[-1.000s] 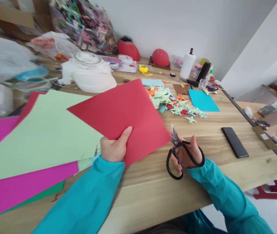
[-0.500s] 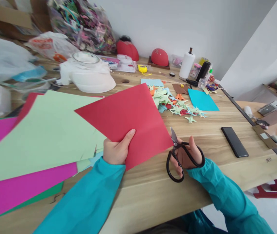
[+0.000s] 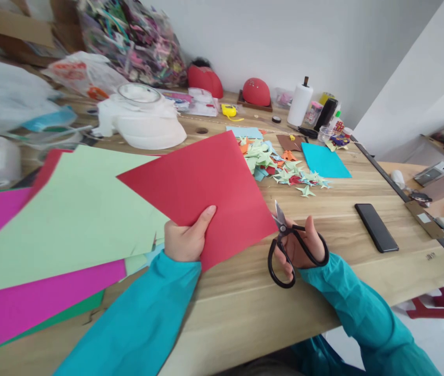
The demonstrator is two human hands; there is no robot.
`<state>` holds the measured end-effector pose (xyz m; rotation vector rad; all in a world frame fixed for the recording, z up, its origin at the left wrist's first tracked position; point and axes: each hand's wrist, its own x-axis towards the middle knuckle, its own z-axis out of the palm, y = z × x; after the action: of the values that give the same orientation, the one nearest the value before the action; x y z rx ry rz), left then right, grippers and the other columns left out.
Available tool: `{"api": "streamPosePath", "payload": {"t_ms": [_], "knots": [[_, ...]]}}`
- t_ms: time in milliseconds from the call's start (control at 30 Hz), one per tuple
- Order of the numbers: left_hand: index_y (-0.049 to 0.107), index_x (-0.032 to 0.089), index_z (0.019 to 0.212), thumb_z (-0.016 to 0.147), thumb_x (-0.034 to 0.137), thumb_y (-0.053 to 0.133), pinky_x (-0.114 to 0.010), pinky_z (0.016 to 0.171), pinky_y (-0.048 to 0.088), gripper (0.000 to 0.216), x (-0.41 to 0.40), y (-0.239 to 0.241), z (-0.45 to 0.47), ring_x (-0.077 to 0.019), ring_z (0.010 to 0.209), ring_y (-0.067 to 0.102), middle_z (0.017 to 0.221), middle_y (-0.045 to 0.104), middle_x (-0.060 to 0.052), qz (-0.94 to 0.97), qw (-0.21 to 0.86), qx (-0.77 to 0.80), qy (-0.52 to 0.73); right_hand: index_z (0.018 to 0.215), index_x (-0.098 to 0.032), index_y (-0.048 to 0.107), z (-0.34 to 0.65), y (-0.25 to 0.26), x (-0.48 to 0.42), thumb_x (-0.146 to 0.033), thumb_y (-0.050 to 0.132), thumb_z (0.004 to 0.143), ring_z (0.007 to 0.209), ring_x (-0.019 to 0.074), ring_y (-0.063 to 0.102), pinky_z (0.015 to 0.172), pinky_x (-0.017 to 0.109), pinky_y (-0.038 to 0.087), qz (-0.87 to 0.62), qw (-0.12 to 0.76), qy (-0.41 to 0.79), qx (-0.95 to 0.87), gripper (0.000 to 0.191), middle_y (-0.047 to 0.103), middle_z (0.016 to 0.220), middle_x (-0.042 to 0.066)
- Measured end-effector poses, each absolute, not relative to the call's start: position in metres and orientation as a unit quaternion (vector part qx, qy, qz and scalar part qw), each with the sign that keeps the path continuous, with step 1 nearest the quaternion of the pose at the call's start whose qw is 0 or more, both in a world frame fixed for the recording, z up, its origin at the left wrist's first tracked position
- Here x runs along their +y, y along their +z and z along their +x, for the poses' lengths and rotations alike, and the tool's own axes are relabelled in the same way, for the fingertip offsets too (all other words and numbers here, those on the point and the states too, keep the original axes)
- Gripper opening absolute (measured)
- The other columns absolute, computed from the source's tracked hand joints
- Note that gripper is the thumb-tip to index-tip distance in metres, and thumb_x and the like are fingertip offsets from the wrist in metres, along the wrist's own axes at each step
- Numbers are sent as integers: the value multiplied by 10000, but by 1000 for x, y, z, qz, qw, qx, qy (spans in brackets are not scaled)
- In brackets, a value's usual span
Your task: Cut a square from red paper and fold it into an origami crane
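A sheet of red paper (image 3: pixel 214 193) is pinched at its lower edge by my left hand (image 3: pixel 188 235), thumb lying on top. Black-handled scissors (image 3: pixel 283 230) are in my right hand (image 3: pixel 302 248), with fingers and thumb through the loops. The blades stand a little apart at the right corner of the red paper; whether they touch it I cannot tell. Under and left of my left hand lies a large pale green sheet (image 3: pixel 76 209) over magenta paper (image 3: pixel 61 303). Beyond the red sheet is a pile of small folded paper stars (image 3: pixel 268 159).
A phone (image 3: pixel 376 227) lies to the right. Turquoise paper (image 3: pixel 325 160) rests behind it. At the back stand a red pincushion (image 3: pixel 256 92), a white roll (image 3: pixel 300 104), a yellow tape measure (image 3: pixel 228 110) and a white cap (image 3: pixel 149 128). Plastic bags (image 3: pixel 6 99) crowd the left.
The red paper has shifted very slightly up and left. The scissors have turned a little, their blades pointing more upward and showing a wider gap.
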<state>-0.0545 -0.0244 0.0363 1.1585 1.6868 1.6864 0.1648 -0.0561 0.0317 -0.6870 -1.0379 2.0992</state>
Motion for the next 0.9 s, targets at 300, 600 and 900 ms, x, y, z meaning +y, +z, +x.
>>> {"api": "streamPosePath", "payload": {"t_ms": [300,600,900], "knots": [[695,83,910,654,248,717,-329,884,524,306,-21,39,-59,-245,987,641,990,712,-107,404,277,617,616,1434,-280,84,168,34,-56,-710,-175,740,376,116,454,362,230,413,-283,322,818,-385,856,538,572,-21],[705,130,890,654,260,727,-385,877,540,270,-24,39,-53,-274,1000,637,985,715,-87,350,370,635,581,1421,-258,99,174,28,-56,-678,-200,751,369,122,471,360,234,411,-268,306,830,-381,845,545,587,-9],[708,165,861,604,329,754,-391,847,555,308,-23,31,-56,-284,974,645,947,724,-76,374,354,627,585,1350,-254,256,179,36,-55,-648,-145,806,347,103,458,366,227,413,-209,290,842,-403,783,587,626,6]]}}
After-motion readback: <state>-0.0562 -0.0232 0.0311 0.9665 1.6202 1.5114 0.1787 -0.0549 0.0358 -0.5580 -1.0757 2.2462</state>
